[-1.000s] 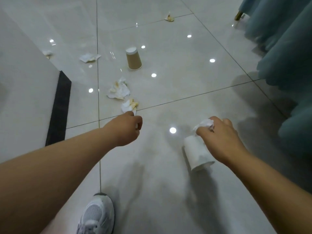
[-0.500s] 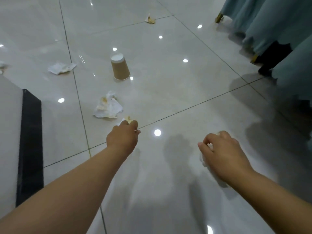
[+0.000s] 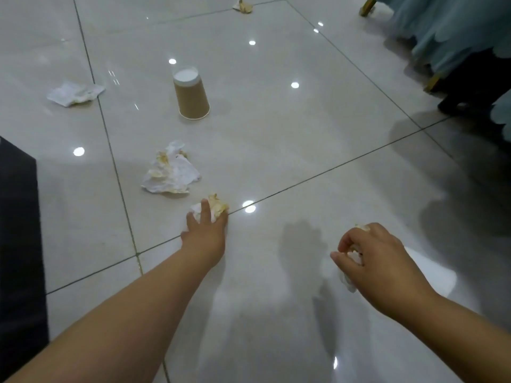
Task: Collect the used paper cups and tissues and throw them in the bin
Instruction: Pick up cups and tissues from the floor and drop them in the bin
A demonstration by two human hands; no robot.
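Tissues and a cup lie scattered on the glossy floor (image 3: pixel 276 147). The left hand (image 3: pixel 206 230) has its fingers spread over a small stained tissue (image 3: pixel 219 207) beside a tile joint, touching it but not yet curled round it. The right hand (image 3: pixel 378 261) is clenched on a white wad (image 3: pixel 349 281), well apart to the right. A bigger crumpled tissue (image 3: pixel 171 172), an upturned brown paper cup (image 3: pixel 192 98), a flat tissue (image 3: pixel 76 94) and a far scrap (image 3: pixel 242 6) wait beyond; no bin is in view. The risk, I judge, is that a loose grab leaves a shred behind, or that the full right hand sheds its wad as more is added. Half a second earlier the left hand was bunched just short of the stained tissue; now its fingers lie open on it.
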